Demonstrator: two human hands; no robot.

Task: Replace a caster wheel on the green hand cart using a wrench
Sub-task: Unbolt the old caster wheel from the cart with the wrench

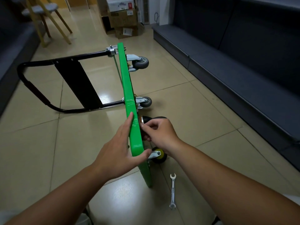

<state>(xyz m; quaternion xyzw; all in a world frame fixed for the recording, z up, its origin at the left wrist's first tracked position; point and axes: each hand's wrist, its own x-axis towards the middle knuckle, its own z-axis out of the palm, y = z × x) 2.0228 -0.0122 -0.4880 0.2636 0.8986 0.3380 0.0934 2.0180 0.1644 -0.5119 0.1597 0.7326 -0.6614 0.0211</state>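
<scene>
The green hand cart point(126, 82) stands on its side edge on the tiled floor, black handle point(48, 82) folded out to the left, wheels facing right. My left hand point(120, 150) grips the deck's upper edge, fingers along the left face and thumb hooked over the right side. My right hand point(159, 132) curls round a black caster wheel point(147, 120) pressed against the deck's underside; its mount is hidden. Two grey casters point(141, 62) point(146, 101) sit further along. A black and yellow wheel point(159, 155) shows below my right wrist. A silver wrench point(173, 190) lies on the floor, untouched.
A dark grey sofa point(235, 59) runs along the right side. Stacked cardboard boxes point(123, 18) stand at the far end. Wooden stools point(47, 17) stand at the far left beside another dark seat. Open tiled floor lies to the left of the cart.
</scene>
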